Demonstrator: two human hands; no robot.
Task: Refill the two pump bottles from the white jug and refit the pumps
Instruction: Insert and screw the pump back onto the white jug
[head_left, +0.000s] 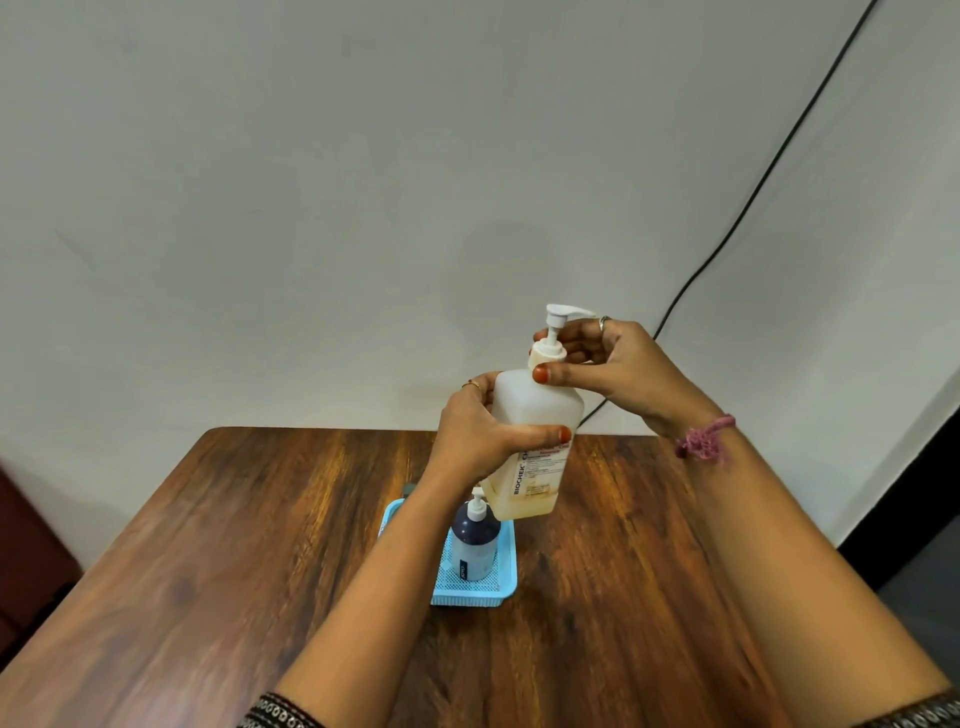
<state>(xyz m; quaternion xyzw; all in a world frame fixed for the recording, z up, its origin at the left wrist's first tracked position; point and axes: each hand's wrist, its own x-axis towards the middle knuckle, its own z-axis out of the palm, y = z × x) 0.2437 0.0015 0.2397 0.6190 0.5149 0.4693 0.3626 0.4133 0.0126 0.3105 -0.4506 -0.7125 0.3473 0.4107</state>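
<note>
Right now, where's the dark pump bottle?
In the head view the dark pump bottle stands upright in the blue tray at table centre, just below the pale bottle held up by the left hand and right hand.

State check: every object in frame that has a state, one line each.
Translucent pump bottle: lifted off table, tilted, low amber liquid, pump on.
White pump: seated in neck, nozzle raised.
Left hand: gripping bottle body.
Right hand: fingers on pump collar.
Dark bottle: upright in tray, pump fitted.
Blue tray: on table.
</note>
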